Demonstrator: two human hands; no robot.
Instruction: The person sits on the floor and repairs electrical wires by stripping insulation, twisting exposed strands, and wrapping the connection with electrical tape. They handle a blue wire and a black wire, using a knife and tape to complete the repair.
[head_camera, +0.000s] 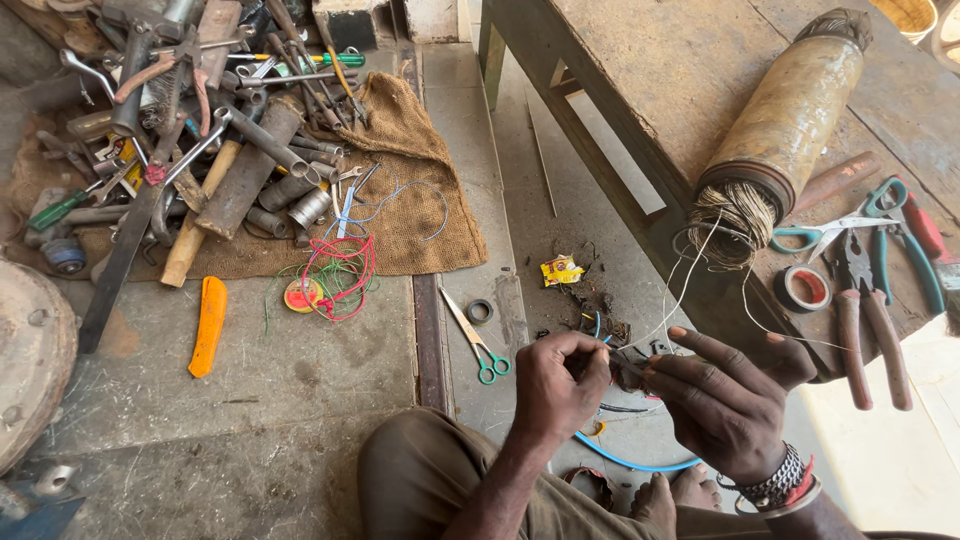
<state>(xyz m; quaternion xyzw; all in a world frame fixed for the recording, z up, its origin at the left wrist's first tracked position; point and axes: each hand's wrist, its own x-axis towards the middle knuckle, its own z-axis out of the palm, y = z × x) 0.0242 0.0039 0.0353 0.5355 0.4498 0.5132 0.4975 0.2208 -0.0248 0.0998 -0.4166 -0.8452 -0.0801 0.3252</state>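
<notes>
head view:
left hand (556, 388): pinched on a small dark part (628, 371), low centre
right hand (722, 400): pinching the same part, thin wire (684, 285) runs up to coil (735, 218)
bench (640, 60): pliers (868, 322), tape roll (803, 288)
floor: green scissors (478, 339)

- A repair workshop, work done low on a concrete floor (300, 400).
- Heaped hand tools (200, 110) on burlap sacking (420, 220).
- Pliers (865, 330), wire spool (780, 130) at workbench (680, 60) edge.
</notes>
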